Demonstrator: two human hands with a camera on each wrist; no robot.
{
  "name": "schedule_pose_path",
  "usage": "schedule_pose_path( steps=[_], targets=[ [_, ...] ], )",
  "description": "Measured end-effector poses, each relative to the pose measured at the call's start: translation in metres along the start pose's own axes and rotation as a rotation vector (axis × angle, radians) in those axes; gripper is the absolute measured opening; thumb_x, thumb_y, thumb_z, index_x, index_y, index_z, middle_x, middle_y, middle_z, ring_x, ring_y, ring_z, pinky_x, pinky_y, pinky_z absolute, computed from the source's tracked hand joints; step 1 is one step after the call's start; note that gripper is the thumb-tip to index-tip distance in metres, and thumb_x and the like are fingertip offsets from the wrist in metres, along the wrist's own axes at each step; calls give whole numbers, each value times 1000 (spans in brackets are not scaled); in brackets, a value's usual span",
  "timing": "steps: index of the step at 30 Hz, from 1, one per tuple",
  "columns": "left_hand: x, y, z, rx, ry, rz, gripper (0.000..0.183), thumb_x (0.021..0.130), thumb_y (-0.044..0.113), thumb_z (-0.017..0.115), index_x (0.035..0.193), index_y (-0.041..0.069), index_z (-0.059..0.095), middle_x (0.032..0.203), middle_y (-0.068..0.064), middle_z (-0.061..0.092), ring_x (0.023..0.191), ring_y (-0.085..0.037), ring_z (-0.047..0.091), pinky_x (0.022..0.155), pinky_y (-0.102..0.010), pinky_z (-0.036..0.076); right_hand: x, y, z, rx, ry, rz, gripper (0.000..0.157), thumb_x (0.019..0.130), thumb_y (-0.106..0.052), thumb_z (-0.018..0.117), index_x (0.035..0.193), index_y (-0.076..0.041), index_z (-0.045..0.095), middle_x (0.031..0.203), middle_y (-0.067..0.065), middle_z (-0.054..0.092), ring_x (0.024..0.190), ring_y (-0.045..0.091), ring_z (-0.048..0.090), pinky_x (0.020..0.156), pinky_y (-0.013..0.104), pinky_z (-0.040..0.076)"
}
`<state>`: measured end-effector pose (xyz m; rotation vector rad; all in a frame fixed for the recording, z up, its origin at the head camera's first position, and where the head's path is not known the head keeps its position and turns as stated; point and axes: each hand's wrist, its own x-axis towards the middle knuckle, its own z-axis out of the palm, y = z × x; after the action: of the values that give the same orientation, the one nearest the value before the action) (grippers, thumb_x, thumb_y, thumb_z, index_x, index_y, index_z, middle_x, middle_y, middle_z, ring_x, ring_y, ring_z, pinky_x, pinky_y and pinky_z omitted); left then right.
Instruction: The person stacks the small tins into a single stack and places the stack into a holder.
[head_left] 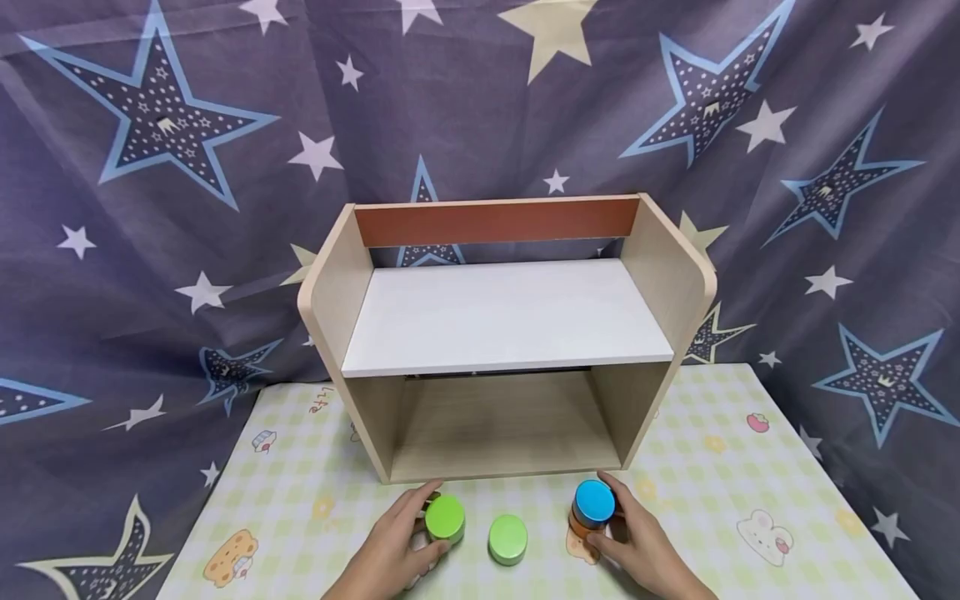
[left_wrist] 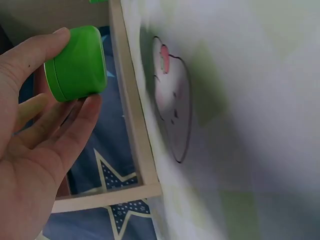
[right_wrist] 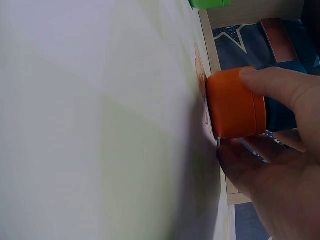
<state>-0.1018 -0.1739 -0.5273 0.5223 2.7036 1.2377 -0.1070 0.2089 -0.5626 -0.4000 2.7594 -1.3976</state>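
Observation:
My left hand (head_left: 397, 542) grips a small round green jar (left_wrist: 80, 62) between thumb and fingers, and in the left wrist view a gap shows between it and the tablecloth. To its right a second, lighter green jar (head_left: 507, 539) stands by itself on the cloth. My right hand (head_left: 637, 533) holds an orange jar (right_wrist: 236, 103) that stands on the cloth, the thumb pressed on its side. On top of the orange jar sits a blue jar (head_left: 595, 502), partly covered by the right hand in the right wrist view.
A wooden two-level shelf (head_left: 510, 317) with a white upper board stands just beyond the hands. Its lower compartment (head_left: 502, 425) faces me. A checked tablecloth (head_left: 720, 492) with printed cartoons covers the table, and a star-patterned curtain (head_left: 480, 100) hangs behind.

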Motion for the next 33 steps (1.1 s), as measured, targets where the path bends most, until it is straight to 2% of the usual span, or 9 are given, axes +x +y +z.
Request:
schedule_pose_path(
  steps=[6, 17, 24, 33],
  targets=[
    [5, 5, -1, -9, 6, 23, 81, 85, 21, 83, 152, 18, 39, 134, -7, 53, 113, -23, 60, 88, -32, 57, -1, 0, 1, -3, 3, -6, 87, 83, -19, 85, 153, -5, 35, 138, 12, 56, 114, 23, 61, 97, 37, 52],
    [14, 13, 0, -21, 1, 89, 84, 85, 21, 83, 154, 22, 36, 136, -4, 54, 114, -21, 60, 91, -34, 56, -1, 0, 1, -2, 4, 1, 88, 82, -16, 85, 153, -5, 35, 138, 13, 56, 114, 24, 62, 96, 38, 52],
    [22, 20, 3, -13, 12, 146, 82, 85, 22, 83, 153, 19, 38, 134, -3, 55, 113, -18, 60, 89, -34, 57, -1, 1, 1, 6, -4, -8, 88, 83, -16, 84, 154, -5, 33, 137, 14, 56, 113, 26, 62, 95, 40, 53],
    [32, 27, 8, -39, -41, 137, 80, 87, 28, 81, 154, 26, 37, 138, -3, 53, 115, -16, 59, 91, -34, 56, -1, 0, 0, 10, -13, -18, 87, 84, -18, 84, 154, -5, 33, 138, 14, 56, 113, 26, 62, 94, 42, 54]
  ],
)
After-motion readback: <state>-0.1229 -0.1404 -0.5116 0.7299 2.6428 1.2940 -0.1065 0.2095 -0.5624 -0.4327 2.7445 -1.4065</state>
